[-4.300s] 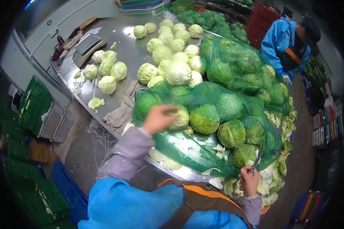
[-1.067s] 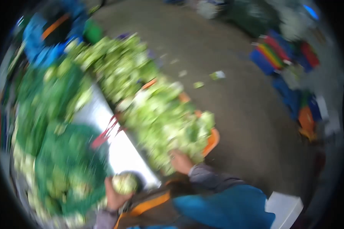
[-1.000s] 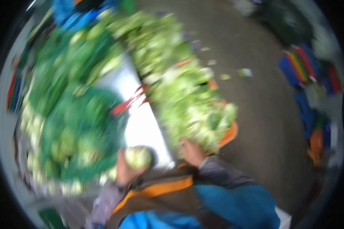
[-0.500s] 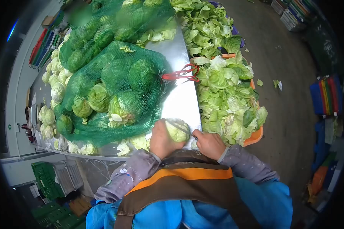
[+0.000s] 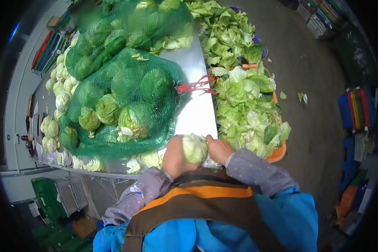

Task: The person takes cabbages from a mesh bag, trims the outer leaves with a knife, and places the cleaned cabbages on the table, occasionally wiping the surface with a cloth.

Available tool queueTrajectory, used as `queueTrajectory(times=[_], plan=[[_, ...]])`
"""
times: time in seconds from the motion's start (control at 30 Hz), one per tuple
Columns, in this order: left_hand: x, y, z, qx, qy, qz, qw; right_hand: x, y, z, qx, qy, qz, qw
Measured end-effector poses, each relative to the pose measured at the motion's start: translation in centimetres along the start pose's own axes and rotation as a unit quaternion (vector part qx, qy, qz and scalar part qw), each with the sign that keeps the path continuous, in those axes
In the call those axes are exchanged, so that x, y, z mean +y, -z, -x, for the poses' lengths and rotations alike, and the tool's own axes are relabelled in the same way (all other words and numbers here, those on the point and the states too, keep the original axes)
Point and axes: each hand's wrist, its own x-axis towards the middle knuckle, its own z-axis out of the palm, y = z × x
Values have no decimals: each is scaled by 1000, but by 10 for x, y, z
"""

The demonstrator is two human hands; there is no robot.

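Observation:
At the near edge of the metal table (image 5: 197, 111), my left hand (image 5: 175, 157) is closed around the left side of a pale, trimmed cabbage (image 5: 195, 148). My right hand (image 5: 219, 150) is closed beside the cabbage's right side, on a knife whose blade is barely visible now. A green mesh bag (image 5: 155, 84) of cabbages lies open just beyond my left hand, its red drawstring (image 5: 195, 86) trailing to the right. Loose pale leaves (image 5: 152, 158) lie left of my left hand.
An orange crate (image 5: 277, 154) heaped with cut leaves (image 5: 243, 101) stands against the table's right side, another leaf pile (image 5: 227, 33) behind it. A second mesh bag (image 5: 126, 29) lies farther back. Peeled cabbages (image 5: 63, 101) line the left. Stacked crates (image 5: 359, 107) stand at far right.
The knife blade, earlier lying across the cabbage's top, has dropped mostly out of sight. My right hand has shifted slightly left and up. The cabbage looks turned in my left hand.

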Motion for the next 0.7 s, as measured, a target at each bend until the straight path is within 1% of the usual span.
queueTrajectory(times=[0.07,0.1,0.13,0.2,0.23,0.27,0.3,0.33,0.4,0.47,0.5,0.53,0.6,0.63,0.67,0.7], plan=[[-13,-6,20,-3,8,22,1000,-6,-1,18,66,-13,-157,985],[-27,-12,25,17,18,120,992,-14,7,26,17,-99,-364,926],[-30,-12,26,37,25,216,975,-18,8,24,18,-90,-358,929],[-25,-13,26,54,4,204,978,-26,10,20,-43,-119,-525,841],[-21,-12,22,96,-34,140,985,-28,13,17,-44,-116,-521,845],[-17,-10,20,135,-69,75,986,-29,15,15,24,-88,-459,884],[-7,-4,18,93,27,184,978,-30,18,13,90,-58,-391,914],[-6,-3,13,100,28,185,977,-32,21,10,155,-25,-319,935],[-4,0,3,86,-35,30,995,-35,36,5,156,-1,-286,945],[-7,-8,1,91,-22,42,995,-32,55,-2,76,-14,-232,970],[-3,-10,1,77,-27,49,995,-19,52,-10,64,28,-245,967],[1,-11,-2,68,-36,56,995,-13,51,-14,69,35,-233,969],[-3,-18,1,54,-82,65,993,-4,53,-24,85,13,-253,963],[0,-14,2,59,-94,56,992,7,38,-32,188,108,-176,960],[0,-12,2,68,-103,61,990,14,23,-39,285,200,-99,932],[-4,-14,-1,83,-115,66,988,3,30,-35,250,155,-77,953]])
